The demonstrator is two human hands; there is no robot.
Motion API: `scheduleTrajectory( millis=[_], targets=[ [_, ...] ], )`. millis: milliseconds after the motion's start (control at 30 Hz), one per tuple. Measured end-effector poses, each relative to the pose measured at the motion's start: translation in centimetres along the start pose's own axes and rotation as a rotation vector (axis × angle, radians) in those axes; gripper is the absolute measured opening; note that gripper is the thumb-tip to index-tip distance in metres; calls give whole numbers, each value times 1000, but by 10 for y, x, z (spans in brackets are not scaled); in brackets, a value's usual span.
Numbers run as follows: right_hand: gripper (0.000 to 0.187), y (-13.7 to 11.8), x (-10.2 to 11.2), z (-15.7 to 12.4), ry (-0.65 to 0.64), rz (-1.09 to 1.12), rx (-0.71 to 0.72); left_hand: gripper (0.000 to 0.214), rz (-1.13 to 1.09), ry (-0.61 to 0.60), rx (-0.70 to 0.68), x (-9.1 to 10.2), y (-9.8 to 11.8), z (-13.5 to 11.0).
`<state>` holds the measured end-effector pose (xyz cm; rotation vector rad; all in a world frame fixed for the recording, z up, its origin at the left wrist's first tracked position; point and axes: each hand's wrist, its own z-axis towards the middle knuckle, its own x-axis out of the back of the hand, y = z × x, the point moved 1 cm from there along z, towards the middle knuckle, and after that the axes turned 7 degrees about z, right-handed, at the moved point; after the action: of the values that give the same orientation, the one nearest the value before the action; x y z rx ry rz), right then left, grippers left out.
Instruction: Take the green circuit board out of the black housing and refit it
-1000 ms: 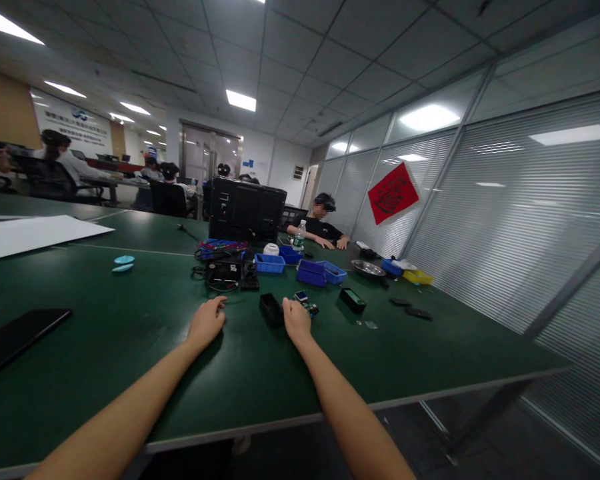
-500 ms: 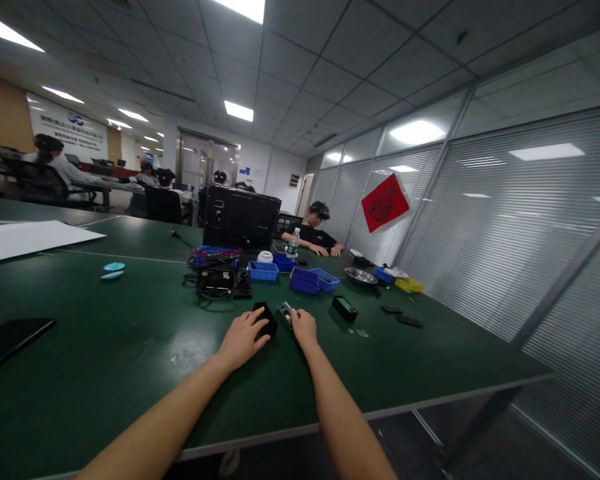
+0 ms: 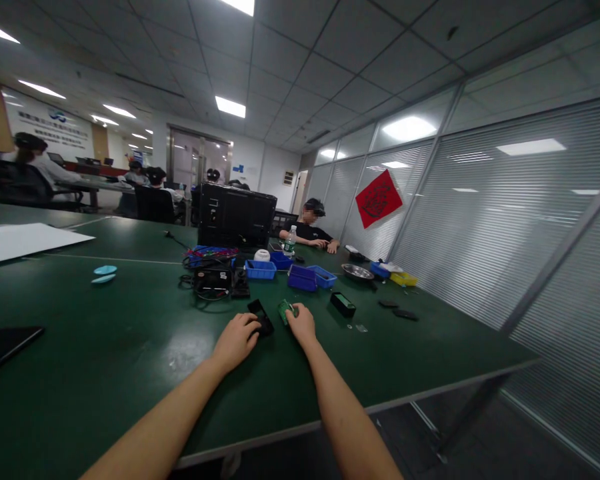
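My right hand (image 3: 301, 323) is closed on a small green circuit board (image 3: 284, 309), held just above the green table, its green face showing. Left of it, my left hand (image 3: 236, 340) has its fingers and thumb at the near left edge of a black plastic case (image 3: 261, 316), which is tilted or lying nearly flat. A narrow gap separates the board from the case. To the right of my hands stands a black box with a green panel inside (image 3: 343, 304). A small ring and a clear scrap (image 3: 361, 328) lie near it.
Blue bins (image 3: 261, 269), tangled cables and a black device (image 3: 213, 280), a baseball (image 3: 262, 255) and a bottle (image 3: 291, 241) stand ahead. A metal bowl (image 3: 357, 272) and dark flat pieces (image 3: 405, 315) lie right. Across the table sits a person (image 3: 310, 230).
My right hand has turned the circuit board so its green face shows. The black case under my left hand has turned and now looks flatter. The view has shifted slightly.
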<state>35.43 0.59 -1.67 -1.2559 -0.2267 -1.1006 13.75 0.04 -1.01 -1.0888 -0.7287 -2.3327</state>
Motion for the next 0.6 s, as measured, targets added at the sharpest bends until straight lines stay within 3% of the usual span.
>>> scheduleTrajectory(
  millis=[133,300,467,600],
  targets=[
    [37,7,9,8,40,-6,-83,28,-29,41,18,2,-1,0],
    [47,9,10,6,88,-98,-23,28,-25,88,88,1,-7,1],
    [42,8,0,2,18,-132,-26,25,-43,-11,139,-3,-11,2],
    [35,2,-8,2,-95,48,112,26,-138,-124,9,-5,-4,1]
  ],
)
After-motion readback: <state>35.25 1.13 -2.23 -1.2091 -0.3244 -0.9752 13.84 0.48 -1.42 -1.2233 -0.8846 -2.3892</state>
